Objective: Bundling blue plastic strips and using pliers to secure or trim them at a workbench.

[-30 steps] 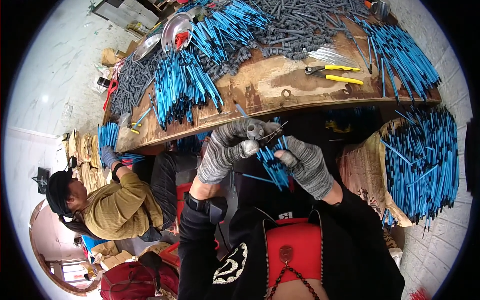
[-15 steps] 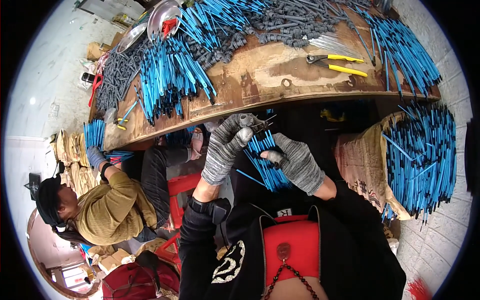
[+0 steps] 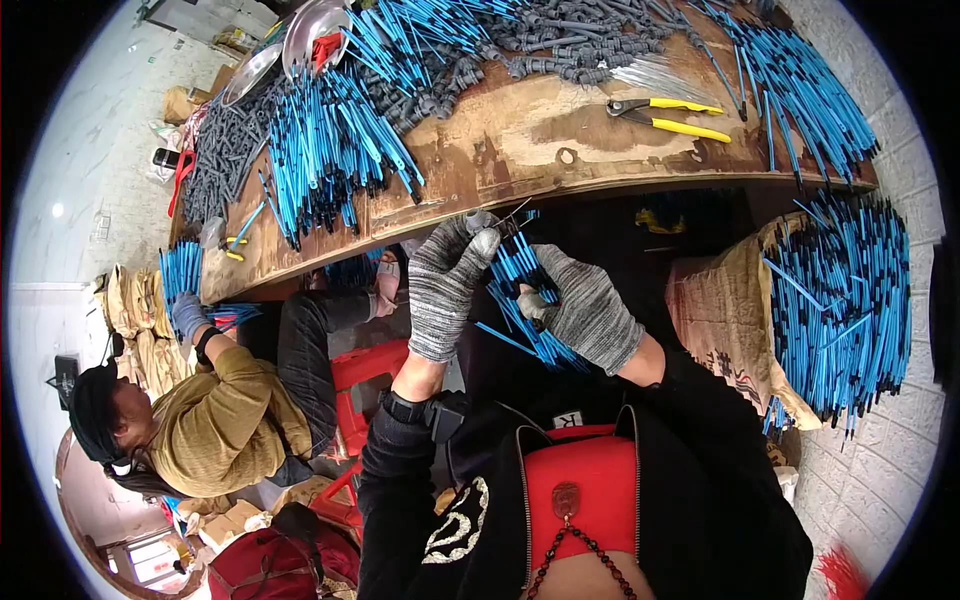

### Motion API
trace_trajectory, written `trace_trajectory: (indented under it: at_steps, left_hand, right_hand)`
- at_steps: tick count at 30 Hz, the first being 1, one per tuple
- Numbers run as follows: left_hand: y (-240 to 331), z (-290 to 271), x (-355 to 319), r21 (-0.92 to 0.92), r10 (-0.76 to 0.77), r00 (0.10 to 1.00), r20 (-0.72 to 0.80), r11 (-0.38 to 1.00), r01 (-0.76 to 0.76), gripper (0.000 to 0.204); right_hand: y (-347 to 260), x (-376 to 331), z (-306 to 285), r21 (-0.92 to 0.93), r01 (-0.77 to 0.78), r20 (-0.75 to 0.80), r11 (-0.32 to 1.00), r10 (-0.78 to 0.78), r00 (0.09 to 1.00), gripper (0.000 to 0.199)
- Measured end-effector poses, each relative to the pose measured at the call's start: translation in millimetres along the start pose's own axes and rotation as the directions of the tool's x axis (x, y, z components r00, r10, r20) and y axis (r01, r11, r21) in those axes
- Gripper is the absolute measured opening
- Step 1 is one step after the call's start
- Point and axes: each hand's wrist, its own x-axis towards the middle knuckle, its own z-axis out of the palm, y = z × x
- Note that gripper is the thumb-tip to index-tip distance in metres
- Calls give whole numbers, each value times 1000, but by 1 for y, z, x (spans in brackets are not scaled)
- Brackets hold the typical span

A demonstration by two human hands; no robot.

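Note:
My left hand, in a grey knit glove, is raised just below the wooden workbench edge and pinches a thin metal pin at its fingertips. My right hand, also gloved in grey, grips a bundle of blue tubes with black tips that fans out below and between both hands. The two hands are close together, almost touching.
The bench carries heaps of blue tubes, grey plastic fittings, thin metal pins and yellow-handled pliers. A sack at right holds many blue tubes. A co-worker in an olive top sits at left on a red stool.
My hands have stayed together with the bundle and shifted slightly. The view has drifted a little, so the bench sits somewhat higher in the picture.

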Motion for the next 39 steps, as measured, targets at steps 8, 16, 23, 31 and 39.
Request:
trace_trajectory:
  at_steps: [8,16,23,31,39]
  left_hand:
    - [-7,0,2,-75,38,999,37,997,-36,27]
    - [12,-53,24,-96,23,844,536,995,34,30]
    - [17,-18,-1,-82,59,898,437,996,-26,35]
    - [2,-12,-9,-32,98,952,290,995,-93,39]
    - [2,9,-23,233,175,977,119,952,-198,30]
  right_hand:
    - [1,2,11,-336,18,-175,942,-81,981,32]
    - [-17,10,-12,16,72,151,997,-73,986,32]
    - [-16,4,-13,37,-119,170,992,111,979,31]
    - [-12,11,-12,164,42,115,986,-62,991,26]
    - [-25,5,-17,50,-67,168,997,58,984,26]
